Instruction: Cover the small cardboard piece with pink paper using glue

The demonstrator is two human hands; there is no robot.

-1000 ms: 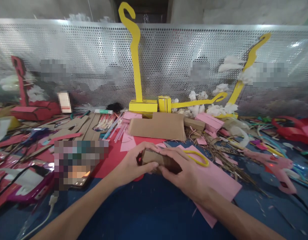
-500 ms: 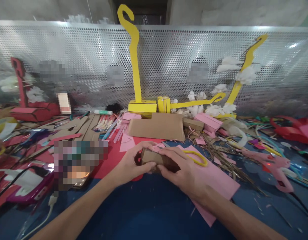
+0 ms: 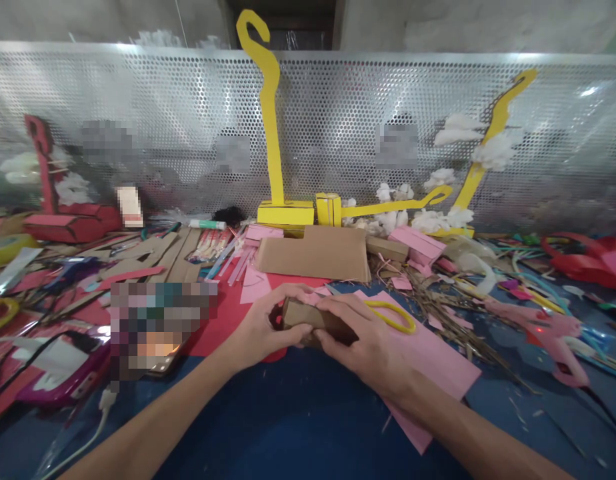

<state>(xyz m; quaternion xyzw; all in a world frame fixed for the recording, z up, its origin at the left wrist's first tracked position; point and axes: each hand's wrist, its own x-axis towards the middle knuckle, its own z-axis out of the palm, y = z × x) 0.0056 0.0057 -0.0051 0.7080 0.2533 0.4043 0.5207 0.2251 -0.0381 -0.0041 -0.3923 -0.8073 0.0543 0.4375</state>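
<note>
- Head view: my left hand point(image 3: 258, 331) and right hand point(image 3: 375, 341) are both clamped on a small brown cardboard box point(image 3: 308, 317), 1 at each end.
- The box lies between them over the blue table point(image 3: 288, 417), beside pink paper point(image 3: 441, 365).
- A perforated metal panel point(image 3: 338, 120) stands behind.

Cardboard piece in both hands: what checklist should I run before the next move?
1. The left hand grips the cardboard piece at its left end: ok.
2. The right hand grips its right end: ok.
3. The cardboard piece sits off the blue table: cannot tell.
4. The yellow loop lies free of the right hand: cannot tell.
5. The pink sheet lies flat under the right wrist: ok.
</note>
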